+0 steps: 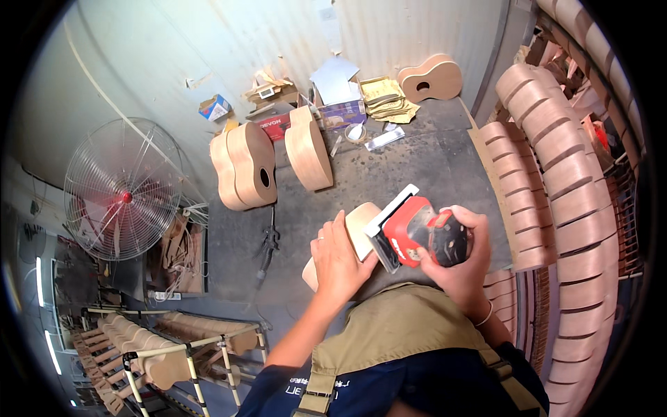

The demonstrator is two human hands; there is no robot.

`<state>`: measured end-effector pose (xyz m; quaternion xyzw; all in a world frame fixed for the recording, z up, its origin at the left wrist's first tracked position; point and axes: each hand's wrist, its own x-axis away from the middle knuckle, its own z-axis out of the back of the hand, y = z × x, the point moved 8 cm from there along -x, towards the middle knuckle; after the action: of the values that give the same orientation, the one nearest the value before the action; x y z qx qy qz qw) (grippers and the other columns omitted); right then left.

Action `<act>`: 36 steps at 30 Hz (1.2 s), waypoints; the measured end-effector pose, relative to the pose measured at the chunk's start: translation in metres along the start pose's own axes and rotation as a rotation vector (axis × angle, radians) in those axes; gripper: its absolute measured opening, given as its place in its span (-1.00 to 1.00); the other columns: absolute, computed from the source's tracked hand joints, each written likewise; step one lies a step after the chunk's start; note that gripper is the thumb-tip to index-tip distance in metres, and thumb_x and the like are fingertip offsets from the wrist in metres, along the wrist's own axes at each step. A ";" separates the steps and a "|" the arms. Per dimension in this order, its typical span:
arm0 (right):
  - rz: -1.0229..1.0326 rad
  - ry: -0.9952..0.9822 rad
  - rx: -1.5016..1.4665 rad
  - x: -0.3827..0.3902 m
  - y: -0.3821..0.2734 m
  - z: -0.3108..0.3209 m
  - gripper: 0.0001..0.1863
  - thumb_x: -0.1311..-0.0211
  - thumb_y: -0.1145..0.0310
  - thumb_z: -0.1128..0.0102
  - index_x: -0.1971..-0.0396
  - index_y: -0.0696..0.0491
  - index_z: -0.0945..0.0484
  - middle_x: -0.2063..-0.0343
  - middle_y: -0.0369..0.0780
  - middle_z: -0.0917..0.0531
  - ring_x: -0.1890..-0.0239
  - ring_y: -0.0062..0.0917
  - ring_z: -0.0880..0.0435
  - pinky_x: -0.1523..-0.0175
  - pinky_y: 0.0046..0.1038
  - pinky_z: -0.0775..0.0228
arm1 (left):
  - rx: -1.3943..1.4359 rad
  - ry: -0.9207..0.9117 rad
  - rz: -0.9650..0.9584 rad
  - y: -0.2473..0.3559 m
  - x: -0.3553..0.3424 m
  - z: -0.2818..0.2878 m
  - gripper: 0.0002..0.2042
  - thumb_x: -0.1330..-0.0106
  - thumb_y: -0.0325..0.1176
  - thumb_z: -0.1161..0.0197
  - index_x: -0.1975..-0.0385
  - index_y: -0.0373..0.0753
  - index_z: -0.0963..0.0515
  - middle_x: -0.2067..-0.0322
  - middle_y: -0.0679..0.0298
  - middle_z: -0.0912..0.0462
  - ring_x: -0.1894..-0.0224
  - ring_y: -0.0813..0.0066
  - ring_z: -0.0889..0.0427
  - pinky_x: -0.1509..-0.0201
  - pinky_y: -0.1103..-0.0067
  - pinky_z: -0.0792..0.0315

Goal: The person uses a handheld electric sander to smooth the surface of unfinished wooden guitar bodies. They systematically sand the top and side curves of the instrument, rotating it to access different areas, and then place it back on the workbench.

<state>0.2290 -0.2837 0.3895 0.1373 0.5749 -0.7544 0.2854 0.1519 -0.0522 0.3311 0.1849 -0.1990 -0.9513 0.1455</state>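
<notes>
- Khaki cloth apron (399, 316), nearest the camera: covers your front, just below the work.
- Your left hand (339, 254): fingers laid over the pale, smooth, curve-sided wooden instrument body (360, 221), holding it steady, thumb toward the tool. Its underside grip is hidden.
- Your right hand (467, 254): wrapped closely round the black rear of the red-and-black handheld power sander (411, 226). The sander's flat, pale-edged pad stands tilted beside the body's right side; whether they press together cannot be told.
- Location: you have the body at the near edge of the dark, dusty table (445, 163), close to the apron.
- Orientation: its visible long axis slants from lower left to upper right, one rounded end pointing away from you. No sound hole shows, so you cannot tell which end takes the neck.
- Progress, by judgement: your sanding of this body appears under way, its completed share uncertain.
- Remainder: pale waisted wooden guitar bodies (309, 153) stand at your table's left, and a long row of curved, light-brown wooden bodies (573, 198) fills the right. Which of these are already sanded cannot be told.
</notes>
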 end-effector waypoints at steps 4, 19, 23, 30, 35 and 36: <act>-0.070 -0.033 0.018 0.000 0.008 -0.011 -0.15 0.05 0.63 -0.72 -0.28 0.12 -0.43 -0.14 -0.05 -0.67 -0.16 -0.37 -0.73 -0.34 -0.32 -0.58 | -0.022 -0.005 0.022 0.004 0.004 -0.002 -0.01 -0.08 -0.08 -0.73 -0.47 -0.43 -0.36 -0.13 -0.03 -0.58 -0.16 -0.06 -0.59 -0.21 0.14 -0.36; -0.608 0.081 -0.331 0.021 0.123 -0.033 -0.36 -0.22 0.55 -0.64 -0.21 0.12 -0.43 0.03 -0.18 -0.73 0.17 -0.67 -0.76 0.41 -0.59 -0.69 | 0.090 0.033 0.055 -0.038 0.017 0.022 -0.05 -0.06 0.01 -0.75 -0.40 -0.34 -0.41 -0.09 0.01 -0.60 -0.17 -0.06 -0.56 -0.26 0.10 -0.36; -0.674 0.071 -0.308 0.036 0.140 -0.043 -0.35 -0.22 0.53 -0.65 -0.22 0.10 -0.43 0.03 -0.20 -0.73 0.14 -0.66 -0.75 0.38 -0.58 -0.70 | 0.108 0.073 0.073 -0.047 0.025 0.027 -0.05 -0.05 0.01 -0.77 -0.39 -0.33 -0.43 -0.09 0.01 -0.61 -0.18 -0.06 -0.57 -0.27 0.10 -0.38; -0.467 0.038 -0.049 0.045 0.147 -0.068 -0.33 -0.11 0.44 -0.72 -0.16 0.11 -0.47 0.09 -0.17 -0.76 0.09 -0.55 -0.78 0.10 -0.40 -0.72 | 0.170 0.138 0.215 -0.080 0.051 0.036 -0.03 0.02 -0.05 -0.80 -0.38 -0.34 -0.43 -0.13 0.00 -0.59 -0.17 -0.08 -0.63 -0.29 0.14 -0.51; -0.384 0.001 0.077 0.032 0.146 -0.080 -0.33 -0.05 0.40 -0.74 -0.12 0.12 -0.50 0.17 -0.16 -0.78 0.09 -0.49 -0.80 -0.09 -0.31 -0.65 | 0.241 0.184 0.295 -0.106 0.080 0.048 -0.05 -0.01 -0.06 -0.83 -0.36 -0.33 -0.44 -0.11 0.03 -0.57 -0.15 -0.02 -0.62 -0.25 0.17 -0.52; -0.350 -0.006 0.073 0.029 0.153 -0.083 -0.34 -0.06 0.41 -0.74 -0.11 0.12 -0.50 0.18 -0.17 -0.77 0.11 -0.51 -0.80 -0.02 -0.33 -0.68 | 0.253 0.188 0.302 -0.111 0.087 0.049 -0.04 0.00 -0.06 -0.83 -0.37 -0.32 -0.44 -0.12 0.03 -0.57 -0.17 -0.02 -0.63 -0.26 0.18 -0.53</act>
<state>0.2859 -0.2402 0.2283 0.0429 0.5615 -0.8133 0.1463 0.0322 0.0313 0.2992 0.2576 -0.3280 -0.8646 0.2801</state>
